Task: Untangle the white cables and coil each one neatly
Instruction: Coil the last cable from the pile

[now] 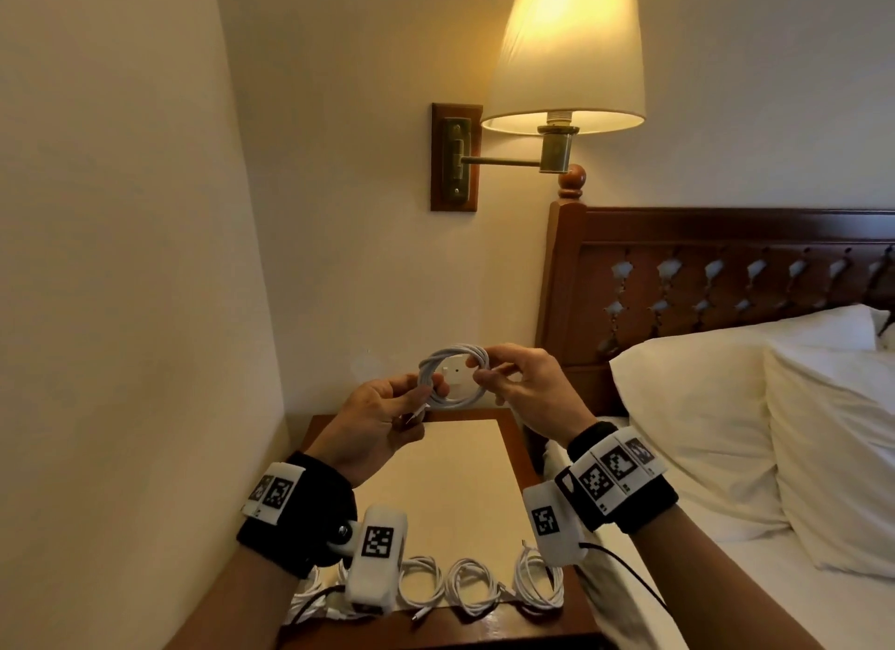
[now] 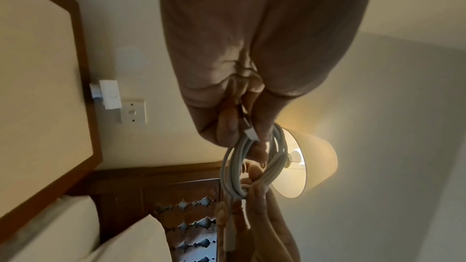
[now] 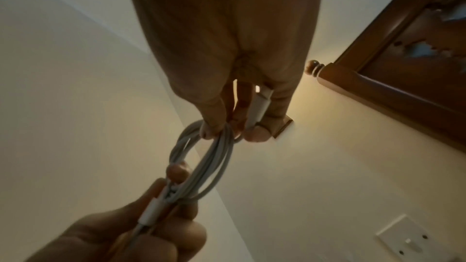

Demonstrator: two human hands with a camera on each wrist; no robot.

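Left hand [image 1: 382, 417] and right hand [image 1: 525, 388] each pinch opposite sides of a coiled white cable [image 1: 453, 376], held in open air above the nightstand [image 1: 455, 475]. Coiled cables [image 1: 472, 586] line its near edge.

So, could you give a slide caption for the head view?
Both hands, left and right, hold a coiled white cable above a bedside table.

Head high; wrists close, perhaps upturned.
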